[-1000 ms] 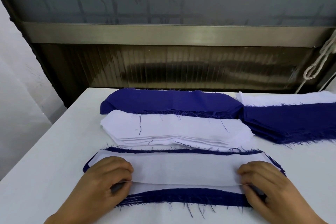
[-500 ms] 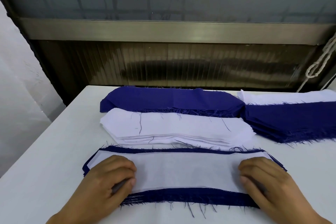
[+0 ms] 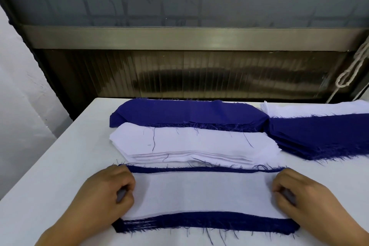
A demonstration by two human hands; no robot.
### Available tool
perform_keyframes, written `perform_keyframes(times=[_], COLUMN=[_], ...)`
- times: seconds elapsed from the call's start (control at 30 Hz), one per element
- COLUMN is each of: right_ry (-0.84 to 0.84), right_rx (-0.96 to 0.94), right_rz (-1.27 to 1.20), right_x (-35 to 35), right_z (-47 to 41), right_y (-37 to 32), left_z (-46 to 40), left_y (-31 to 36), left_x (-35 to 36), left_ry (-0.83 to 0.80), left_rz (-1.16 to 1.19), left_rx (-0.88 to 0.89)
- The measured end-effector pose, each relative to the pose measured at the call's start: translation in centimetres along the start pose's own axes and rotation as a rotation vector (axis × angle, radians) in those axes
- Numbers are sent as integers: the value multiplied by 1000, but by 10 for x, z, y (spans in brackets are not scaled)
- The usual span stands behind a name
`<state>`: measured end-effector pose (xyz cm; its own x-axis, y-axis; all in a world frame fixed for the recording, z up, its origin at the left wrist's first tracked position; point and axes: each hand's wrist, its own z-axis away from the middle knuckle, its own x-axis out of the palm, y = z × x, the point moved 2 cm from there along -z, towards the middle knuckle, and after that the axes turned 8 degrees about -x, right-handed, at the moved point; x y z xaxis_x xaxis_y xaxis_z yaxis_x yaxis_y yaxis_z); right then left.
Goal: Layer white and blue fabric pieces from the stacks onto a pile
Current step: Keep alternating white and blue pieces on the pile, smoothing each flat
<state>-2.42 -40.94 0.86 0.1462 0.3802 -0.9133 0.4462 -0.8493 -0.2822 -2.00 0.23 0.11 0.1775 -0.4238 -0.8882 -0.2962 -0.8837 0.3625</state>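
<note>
Fingers of left hand (image 3: 107, 191) and right hand (image 3: 299, 195) curled, pinching white piece (image 3: 201, 193) ends atop pile (image 3: 209, 224); uneven tugging risks skewing, wrinkling.

A flat white table (image 3: 50, 175) carries everything. Nearest the person lies the layered pile of frayed blue fabric strips (image 3: 209, 223), with a long white fabric piece (image 3: 201, 193) on top of it. The left hand (image 3: 103, 197) rests on the left end of that white piece, the right hand (image 3: 305, 199) on its right end. Just behind the pile sits the stack of white fabric pieces (image 3: 191, 144). Behind that, partly overlapped by it, lies the stack of blue fabric pieces (image 3: 185, 112). To the right sits a second blue fabric stack (image 3: 319, 134), and behind it, partly under its far edge, a second white fabric stack (image 3: 315, 108). A looped pale cord (image 3: 351, 70) hangs beyond the table's far right corner.
</note>
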Motion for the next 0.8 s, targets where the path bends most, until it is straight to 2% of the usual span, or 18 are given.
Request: perform_keyframes(times=[0.2, 0.37, 0.47, 0.67, 0.8], right_ry=[23, 84, 121, 34, 94], right_rx=[191, 81, 91, 138, 122], right_rz=[184, 102, 70, -15, 64], right_x=[-9, -1, 14, 39, 49], right_z=[-26, -82, -120, -159, -153], right_y=[8, -2, 4, 29, 39], left_z=[-36, -93, -126, -166, -165], left_y=[10, 27, 32, 9, -7], left_x=[-1, 14, 26, 48, 56], left_ry=[22, 113, 149, 32, 26], left_rz=[-113, -106, -121, -187, -214], left_rx=[-149, -156, -212, -320, -326])
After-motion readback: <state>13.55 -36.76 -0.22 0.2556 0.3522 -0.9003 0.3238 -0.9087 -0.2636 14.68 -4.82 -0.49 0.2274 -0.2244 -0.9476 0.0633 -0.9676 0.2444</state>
